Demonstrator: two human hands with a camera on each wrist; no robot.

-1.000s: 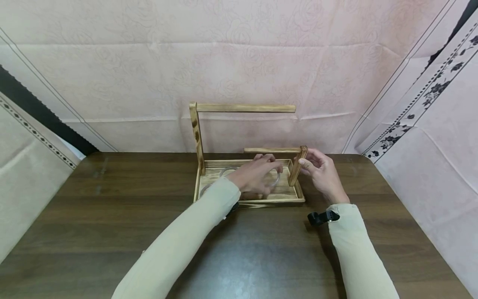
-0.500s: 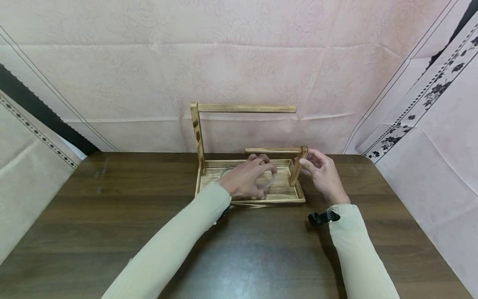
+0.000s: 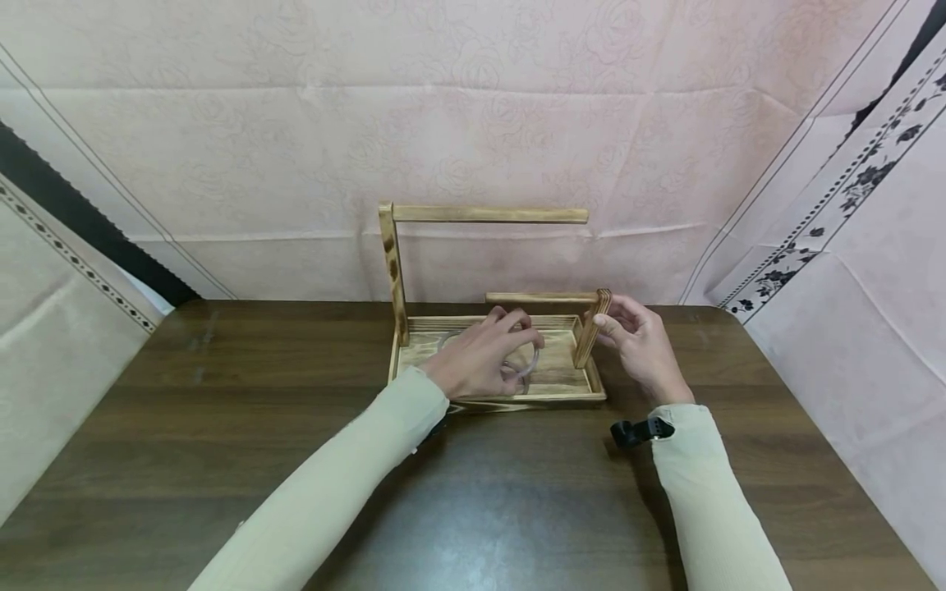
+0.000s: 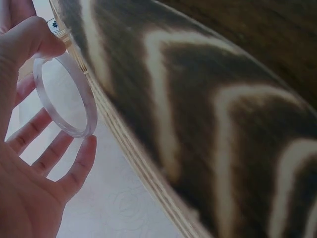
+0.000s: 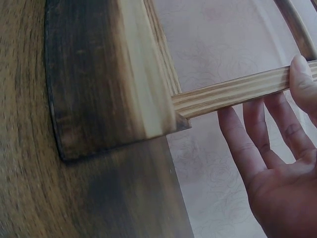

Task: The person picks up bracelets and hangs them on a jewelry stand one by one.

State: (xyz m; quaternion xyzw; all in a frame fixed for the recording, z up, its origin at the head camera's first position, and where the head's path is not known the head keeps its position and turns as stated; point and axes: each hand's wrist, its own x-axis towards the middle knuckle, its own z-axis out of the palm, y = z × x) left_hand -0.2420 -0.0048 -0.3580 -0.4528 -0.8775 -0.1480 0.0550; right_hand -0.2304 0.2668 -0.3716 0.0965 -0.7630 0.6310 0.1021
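Observation:
A wooden jewellery stand has a shallow tray (image 3: 557, 399), a tall left post (image 3: 393, 267) and a short right post (image 3: 589, 338). My left hand (image 3: 480, 355) pinches a translucent pale bangle (image 4: 87, 99) over the tray. In the left wrist view the thumb is on the bangle's upper rim, with fingertips near its lower edge. Part of another clear ring (image 3: 447, 336) shows in the tray behind that hand, mostly hidden. On the right, my right hand (image 3: 645, 349) holds the short post between thumb and fingers, as the right wrist view also shows.
An upper bar (image 3: 488, 215) runs right from the tall post, and a lower bar (image 3: 539, 297) runs left from the short one. Both ends stick out freely. The brown table (image 3: 296, 386) meets a pale cloth backdrop (image 3: 296, 164) just behind the stand.
My left hand has shifted a little to the left over the tray with the bangle. The right hand keeps its hold on the short post, and the stand has stayed in place.

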